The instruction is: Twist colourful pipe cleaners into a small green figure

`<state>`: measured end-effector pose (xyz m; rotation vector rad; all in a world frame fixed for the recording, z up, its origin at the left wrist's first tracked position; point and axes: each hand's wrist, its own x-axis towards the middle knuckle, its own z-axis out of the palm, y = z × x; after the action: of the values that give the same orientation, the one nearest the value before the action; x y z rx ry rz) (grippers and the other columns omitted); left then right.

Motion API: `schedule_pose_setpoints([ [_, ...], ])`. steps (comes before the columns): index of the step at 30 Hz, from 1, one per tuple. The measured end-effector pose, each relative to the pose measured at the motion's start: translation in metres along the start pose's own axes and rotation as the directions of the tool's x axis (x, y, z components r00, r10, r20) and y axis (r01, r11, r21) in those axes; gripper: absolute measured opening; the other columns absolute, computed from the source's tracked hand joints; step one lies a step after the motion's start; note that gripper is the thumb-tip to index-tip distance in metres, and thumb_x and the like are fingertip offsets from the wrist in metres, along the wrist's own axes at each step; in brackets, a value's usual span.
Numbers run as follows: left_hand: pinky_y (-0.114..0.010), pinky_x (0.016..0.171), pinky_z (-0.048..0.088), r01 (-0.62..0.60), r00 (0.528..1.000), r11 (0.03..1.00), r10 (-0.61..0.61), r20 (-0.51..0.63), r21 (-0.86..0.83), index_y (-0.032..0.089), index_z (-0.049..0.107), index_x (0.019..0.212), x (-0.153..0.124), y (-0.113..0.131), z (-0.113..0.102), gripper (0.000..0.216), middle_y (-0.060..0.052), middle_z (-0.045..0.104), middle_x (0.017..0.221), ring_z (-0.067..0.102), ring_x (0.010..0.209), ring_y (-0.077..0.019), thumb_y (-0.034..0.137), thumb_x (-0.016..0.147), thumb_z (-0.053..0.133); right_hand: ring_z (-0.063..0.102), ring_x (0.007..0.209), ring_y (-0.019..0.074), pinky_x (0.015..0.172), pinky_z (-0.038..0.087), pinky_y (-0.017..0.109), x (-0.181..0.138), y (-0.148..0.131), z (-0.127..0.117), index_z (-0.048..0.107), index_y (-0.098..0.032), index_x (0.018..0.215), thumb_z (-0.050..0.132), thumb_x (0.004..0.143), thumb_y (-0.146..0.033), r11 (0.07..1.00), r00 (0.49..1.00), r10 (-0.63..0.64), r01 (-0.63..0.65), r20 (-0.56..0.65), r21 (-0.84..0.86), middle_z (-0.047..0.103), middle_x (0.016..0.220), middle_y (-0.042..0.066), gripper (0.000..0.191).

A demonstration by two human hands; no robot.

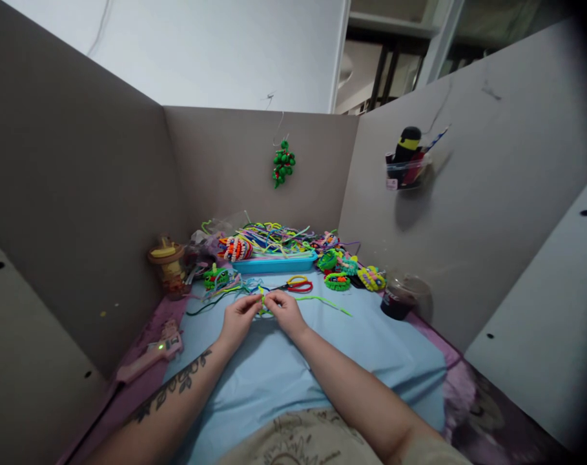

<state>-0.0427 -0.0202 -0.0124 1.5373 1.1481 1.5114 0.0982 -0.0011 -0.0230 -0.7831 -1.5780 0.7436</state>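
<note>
Over the pale blue cloth (283, 374), my left hand (241, 314) and my right hand (284, 310) meet, fingertips pinched close together. Between them is a small yellow-green piece of fuzzy craft stem (263, 298), partly hidden by the fingers. A long bright green stem (325, 302) runs out to the right from behind my right hand. Just beyond the hands lie scissors (300, 284) with red and yellow handles. Loose blue and green stems (216, 298) are spread beside my left hand.
A blue tray (276, 265) heaped with colourful stems stands behind, flanked by several finished fuzzy pieces (371, 278). A cup of dark drink (398, 298) is right; a lidded cup (170, 268) and a pink glue gun (157, 352) are left. Grey panels (261, 174) enclose the table.
</note>
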Motion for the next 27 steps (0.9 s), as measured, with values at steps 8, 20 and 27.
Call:
schedule_pose_setpoints([
  [8,-0.032,0.074,0.051,0.04,0.99,0.999,-0.042,-0.133,-0.021,0.013,0.068,0.091,0.005,-0.003,-0.003,0.035,-0.009,0.07,0.088,0.064,0.08,-0.0197,0.037,0.065,0.067,0.054,0.07,0.0138,0.06,0.041,0.023,-0.003,-0.003,0.0,0.066,-0.018,0.086,0.06,0.074,-0.028,0.989,0.998,-0.056,0.058,0.019,-0.133,0.059,0.076,0.003,0.016],
  [20,-0.031,0.075,0.05,0.04,0.986,0.998,-0.048,-0.162,-0.056,0.011,0.066,0.095,0.009,-0.009,-0.007,0.04,-0.01,0.069,0.092,0.064,0.081,-0.0189,0.038,0.065,0.068,0.052,0.065,0.0132,0.063,0.04,0.023,-0.006,-0.01,-0.001,0.065,-0.02,0.069,0.056,0.077,-0.019,0.96,0.982,-0.138,0.165,0.133,-0.225,0.058,0.065,0.001,0.012],
  [27,-0.029,0.069,0.05,0.045,0.982,0.998,-0.051,-0.181,-0.036,0.011,0.067,0.092,0.01,-0.002,-0.008,0.04,-0.009,0.07,0.087,0.064,0.076,-0.0182,0.039,0.063,0.069,0.055,0.063,0.0144,0.064,0.044,0.026,-0.006,-0.018,-0.001,0.067,-0.021,0.067,0.058,0.076,-0.033,0.982,0.974,-0.132,0.154,0.181,-0.109,0.061,0.063,0.002,0.018],
])
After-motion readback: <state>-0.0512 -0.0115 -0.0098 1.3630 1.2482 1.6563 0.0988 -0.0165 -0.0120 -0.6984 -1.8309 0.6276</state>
